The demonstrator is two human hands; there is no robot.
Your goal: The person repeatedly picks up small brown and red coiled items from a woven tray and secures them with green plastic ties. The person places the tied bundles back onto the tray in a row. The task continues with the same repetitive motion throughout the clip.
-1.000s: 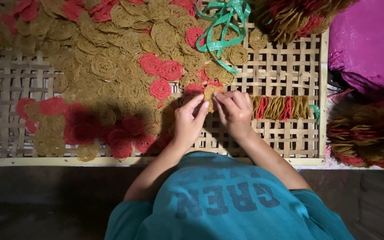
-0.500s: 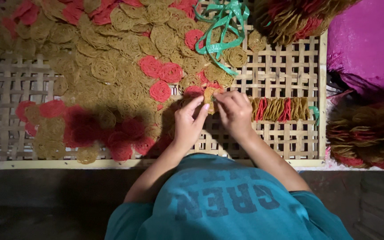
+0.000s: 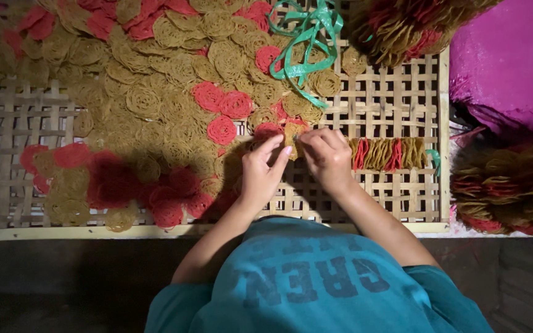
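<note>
1. Little has moved since the earlier frame: both hands stay at the same spot.
2. Left hand (image 3: 261, 169) and right hand (image 3: 325, 154) pinch a tan coiled cracker (image 3: 292, 132) at mid-tray.
3. Right of it lies a finished stacked row (image 3: 387, 153).
4. Many loose crackers (image 3: 155, 105) remain far left on the bamboo tray (image 3: 217, 231).

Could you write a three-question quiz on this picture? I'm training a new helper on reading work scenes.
1. True or false: both hands pinch one tan coiled disc.
2. The upright row of discs lies beside which hand? A left hand B right hand
3. What colour is the ribbon at the top of the woven tray?

Key: 1 true; 2 B; 3 green.
</note>
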